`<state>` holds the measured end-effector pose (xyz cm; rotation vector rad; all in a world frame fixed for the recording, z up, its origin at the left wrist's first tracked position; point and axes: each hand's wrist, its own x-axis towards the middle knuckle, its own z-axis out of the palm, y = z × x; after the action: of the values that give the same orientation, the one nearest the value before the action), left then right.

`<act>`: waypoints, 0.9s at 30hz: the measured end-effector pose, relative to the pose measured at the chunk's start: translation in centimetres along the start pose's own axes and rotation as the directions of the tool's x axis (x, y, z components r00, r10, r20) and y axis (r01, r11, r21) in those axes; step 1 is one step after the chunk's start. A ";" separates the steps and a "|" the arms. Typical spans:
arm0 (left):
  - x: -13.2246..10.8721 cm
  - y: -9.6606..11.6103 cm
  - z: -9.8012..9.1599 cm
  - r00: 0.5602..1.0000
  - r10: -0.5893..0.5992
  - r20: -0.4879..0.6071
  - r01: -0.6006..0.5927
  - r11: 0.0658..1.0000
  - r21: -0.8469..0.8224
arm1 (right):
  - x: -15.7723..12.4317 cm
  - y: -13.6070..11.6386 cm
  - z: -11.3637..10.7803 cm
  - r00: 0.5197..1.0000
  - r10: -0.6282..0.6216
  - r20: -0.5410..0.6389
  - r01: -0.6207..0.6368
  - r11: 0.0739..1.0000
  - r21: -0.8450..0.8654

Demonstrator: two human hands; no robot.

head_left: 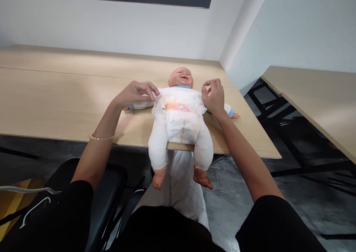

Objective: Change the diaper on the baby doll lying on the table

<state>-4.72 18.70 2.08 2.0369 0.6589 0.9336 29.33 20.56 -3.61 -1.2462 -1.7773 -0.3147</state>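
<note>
A baby doll lies face up on the table's front part, its feet toward me and its legs hanging over the edge. It wears a white top with blue cuffs and collar. Round its hips and belly is a printed white diaper with an orange band. My left hand is at the doll's side by the diaper's upper corner, thumb and fingers apart. On the other side my right hand has curled fingers close to the top's edge; whatever lies between the fingertips is hidden.
The wooden table reaches far to the left and back to a white wall. A second table stands at the right across a gap. Below left are a black chair and a white cable.
</note>
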 end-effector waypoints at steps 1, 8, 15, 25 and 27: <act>0.2 -0.1 -0.3 0.998 -0.029 0.057 0.030 0.999 -0.018 | 0.0 0.0 0.0 1.000 -0.001 0.001 0.001 1.000 -0.002; -0.2 -2.3 -0.7 0.914 -0.345 0.212 0.352 0.936 0.005 | 0.0 -0.1 -0.2 1.000 0.007 0.011 -0.007 1.000 0.003; -0.5 -2.6 1.3 0.896 -0.351 0.272 0.291 0.927 0.235 | -0.1 -0.2 -0.2 0.999 0.021 0.030 -0.021 1.000 -0.012; -0.8 -2.5 1.5 0.919 -0.302 0.254 0.243 0.940 0.240 | -0.2 -0.2 0.0 1.000 0.005 0.030 -0.005 1.000 0.004; -0.9 -2.3 1.5 0.916 -0.330 0.230 0.294 0.939 0.179 | -0.2 -0.2 0.0 0.999 0.009 0.031 -0.009 1.000 0.001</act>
<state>-4.39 18.74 -0.80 2.0488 0.8948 0.4370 29.18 20.32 -3.73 -1.2643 -1.7969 -0.2907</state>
